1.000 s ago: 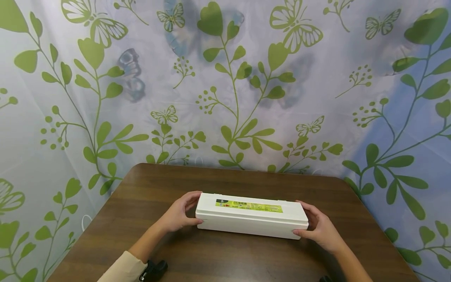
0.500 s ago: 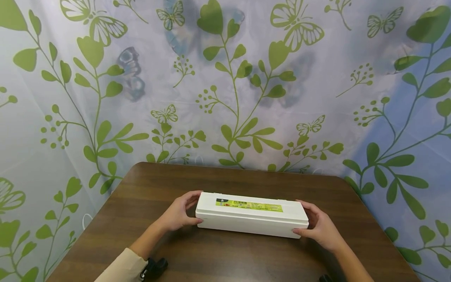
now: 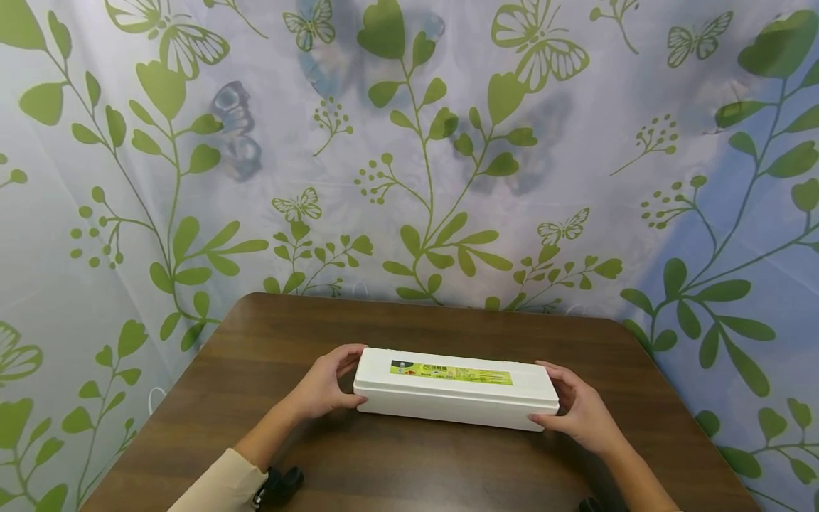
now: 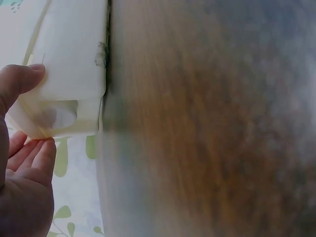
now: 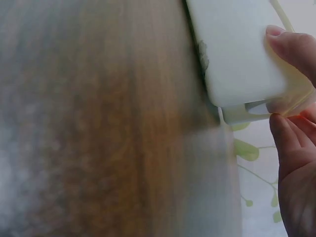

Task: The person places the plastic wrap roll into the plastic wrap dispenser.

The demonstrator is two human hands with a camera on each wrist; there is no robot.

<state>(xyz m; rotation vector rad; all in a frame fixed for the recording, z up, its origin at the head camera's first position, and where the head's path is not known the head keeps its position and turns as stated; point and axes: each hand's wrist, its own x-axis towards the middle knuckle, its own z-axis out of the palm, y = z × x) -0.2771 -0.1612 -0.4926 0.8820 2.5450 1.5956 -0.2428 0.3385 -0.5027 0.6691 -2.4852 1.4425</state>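
Observation:
A long white box [image 3: 448, 410] with a yellow-green label [image 3: 451, 372] on its lid lies on the brown table. My left hand [image 3: 326, 384] grips its left end, thumb on the front face and fingers round the back corner. At the other end my right hand [image 3: 579, 412] holds the box the same way. In the left wrist view, the thumb [image 4: 22, 81] presses the white side beside a recess in the end wall. The right wrist view has the right thumb [image 5: 291, 47] on the front face, with fingertips at the far edge.
The brown wood-grain table [image 3: 422, 469] extends on all sides of the box. Behind it hangs a pale curtain [image 3: 307, 242] printed with green leaves and butterflies. A black wrist strap [image 3: 279, 488] sits at the left wrist near a cream sleeve [image 3: 214, 487].
Both hands keep their hold at the two ends of the box. The box stays nearly in place; the head view has shifted only slightly.

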